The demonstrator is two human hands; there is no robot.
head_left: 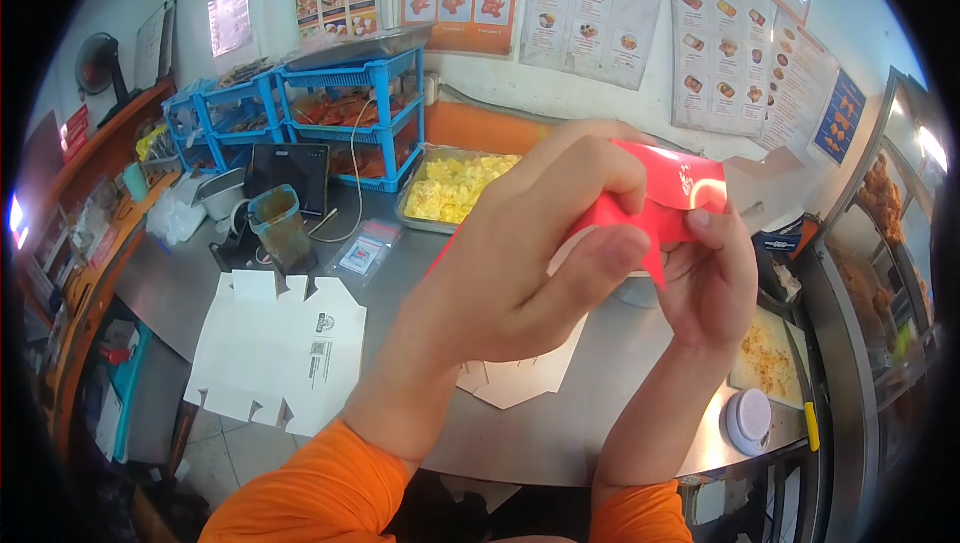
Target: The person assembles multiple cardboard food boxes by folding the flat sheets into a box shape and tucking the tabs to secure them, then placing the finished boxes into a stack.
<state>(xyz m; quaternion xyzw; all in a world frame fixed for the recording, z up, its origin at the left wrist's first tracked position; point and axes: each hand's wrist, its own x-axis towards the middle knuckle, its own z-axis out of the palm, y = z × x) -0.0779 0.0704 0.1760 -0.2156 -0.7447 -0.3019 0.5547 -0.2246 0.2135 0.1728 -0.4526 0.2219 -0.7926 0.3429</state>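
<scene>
A glossy red cardboard box (685,178), partly folded, is held up over the counter in both hands. My left hand (540,243) grips its left side, with fingers curled over and the thumb along the lower edge. From the right, my right hand (712,278) pinches the near edge of a flap with its thumb; some of its fingers are hidden under the box. Below and left of my hands, a flat white box blank (275,348) lies unfolded. Another pale blank (530,373) lies under my left wrist, partly covered by it.
Behind my hands sit a metal tray of yellow food (415,205) and blue stacked racks (370,133). To the left are a plastic jug (278,228) and a small plastic packet (365,251). On the right are a crumb-strewn cutting board (775,353), a round lidded tub (748,421) and a display case (885,243).
</scene>
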